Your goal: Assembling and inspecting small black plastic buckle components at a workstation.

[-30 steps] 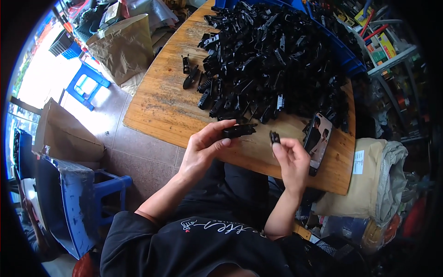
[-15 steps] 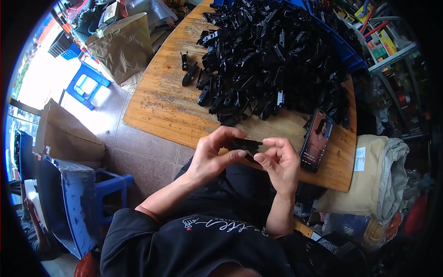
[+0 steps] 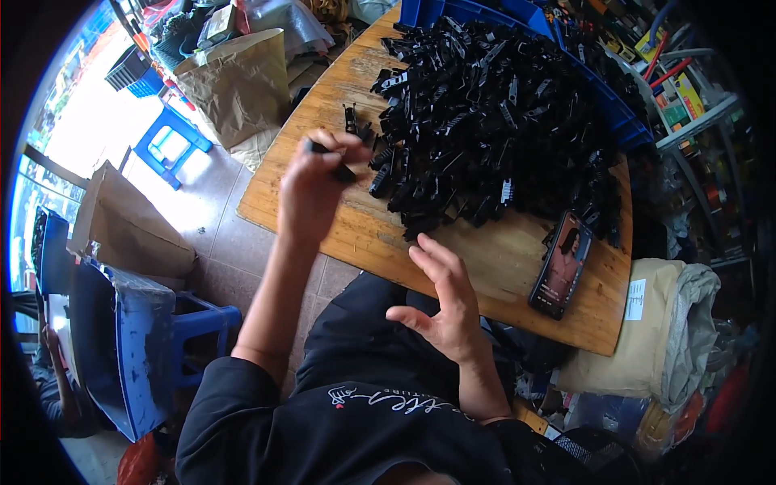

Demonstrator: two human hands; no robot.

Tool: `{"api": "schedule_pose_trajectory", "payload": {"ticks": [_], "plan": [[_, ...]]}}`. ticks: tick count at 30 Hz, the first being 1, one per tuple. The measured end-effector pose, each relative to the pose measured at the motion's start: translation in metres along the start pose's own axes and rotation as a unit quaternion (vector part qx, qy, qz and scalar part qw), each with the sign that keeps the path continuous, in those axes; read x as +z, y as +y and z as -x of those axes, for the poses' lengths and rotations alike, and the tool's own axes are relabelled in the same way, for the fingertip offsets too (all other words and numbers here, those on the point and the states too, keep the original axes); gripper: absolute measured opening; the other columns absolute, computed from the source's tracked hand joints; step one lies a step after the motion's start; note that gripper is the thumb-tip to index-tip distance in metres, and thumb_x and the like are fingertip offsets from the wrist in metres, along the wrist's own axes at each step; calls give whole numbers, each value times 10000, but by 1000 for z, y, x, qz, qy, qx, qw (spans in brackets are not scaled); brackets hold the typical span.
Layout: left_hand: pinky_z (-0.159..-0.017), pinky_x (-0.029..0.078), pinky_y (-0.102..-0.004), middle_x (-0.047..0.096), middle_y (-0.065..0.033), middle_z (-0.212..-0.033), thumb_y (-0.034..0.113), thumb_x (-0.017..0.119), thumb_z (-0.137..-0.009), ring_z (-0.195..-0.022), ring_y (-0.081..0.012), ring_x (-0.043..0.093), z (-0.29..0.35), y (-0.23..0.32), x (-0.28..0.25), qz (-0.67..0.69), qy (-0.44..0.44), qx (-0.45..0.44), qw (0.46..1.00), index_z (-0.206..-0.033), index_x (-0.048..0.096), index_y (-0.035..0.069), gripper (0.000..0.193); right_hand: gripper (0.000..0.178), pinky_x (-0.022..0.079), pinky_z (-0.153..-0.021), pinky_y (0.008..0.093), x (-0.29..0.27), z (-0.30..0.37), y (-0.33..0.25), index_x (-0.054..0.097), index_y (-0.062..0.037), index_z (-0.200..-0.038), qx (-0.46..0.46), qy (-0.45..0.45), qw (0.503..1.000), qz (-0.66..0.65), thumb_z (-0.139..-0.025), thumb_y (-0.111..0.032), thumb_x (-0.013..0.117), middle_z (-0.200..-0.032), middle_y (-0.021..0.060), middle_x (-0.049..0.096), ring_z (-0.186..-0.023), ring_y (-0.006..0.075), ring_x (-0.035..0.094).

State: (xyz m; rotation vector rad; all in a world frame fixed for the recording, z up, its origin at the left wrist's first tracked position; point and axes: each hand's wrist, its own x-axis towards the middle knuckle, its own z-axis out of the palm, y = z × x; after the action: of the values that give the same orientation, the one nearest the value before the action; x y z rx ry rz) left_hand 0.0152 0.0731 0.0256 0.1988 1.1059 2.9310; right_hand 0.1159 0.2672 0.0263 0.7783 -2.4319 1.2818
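My left hand (image 3: 311,190) is over the left part of the wooden table (image 3: 275,190), its fingers closed around a small black plastic part (image 3: 345,174). The hand is slightly blurred, and its fingers cover some of the part. Just beyond it, another small black part (image 3: 350,118) lies apart from the big pile of black plastic parts (image 3: 477,121). Above my lap, near the table's front edge, my right hand (image 3: 453,311) is empty, with thumb and fingers spread.
A phone (image 3: 559,267) with a lit screen lies on the table's right side. Blue plastic crates (image 3: 602,89) border the pile at the back and right. Left on the floor are a blue stool (image 3: 170,145) and a brown paper bag (image 3: 234,85). A stuffed sack (image 3: 622,323) sits at the right.
My left hand has moved left and away from me, carrying the black plastic part. My right hand has let go and opened, drawing back slightly. The view has shifted a little.
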Motion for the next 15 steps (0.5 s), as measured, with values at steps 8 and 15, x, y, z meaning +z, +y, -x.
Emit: {"api": "schedule_pose_trajectory", "payload": {"ticks": [8,15], "plan": [[-597,427,-286,508,-68,-729,-11,593,-654,-619,-178,514,-86,35,-62,-768,-230,147,579,-1021,613,110,387,168,471,-679,239,-77,30,29,603,-3,-962,62,174,974,135,-797,-30,609,-953,100,627,-757,137,590],[-699,463,-336,564,-120,-841,36,631,-678,-783,-282,584,-94,31,-65,-749,-212,115,618,-987,574,58,315,173,452,-715,252,-212,46,136,591,-4,-991,290,221,901,236,-833,-74,574,-884,74,619,-803,147,576]]}}
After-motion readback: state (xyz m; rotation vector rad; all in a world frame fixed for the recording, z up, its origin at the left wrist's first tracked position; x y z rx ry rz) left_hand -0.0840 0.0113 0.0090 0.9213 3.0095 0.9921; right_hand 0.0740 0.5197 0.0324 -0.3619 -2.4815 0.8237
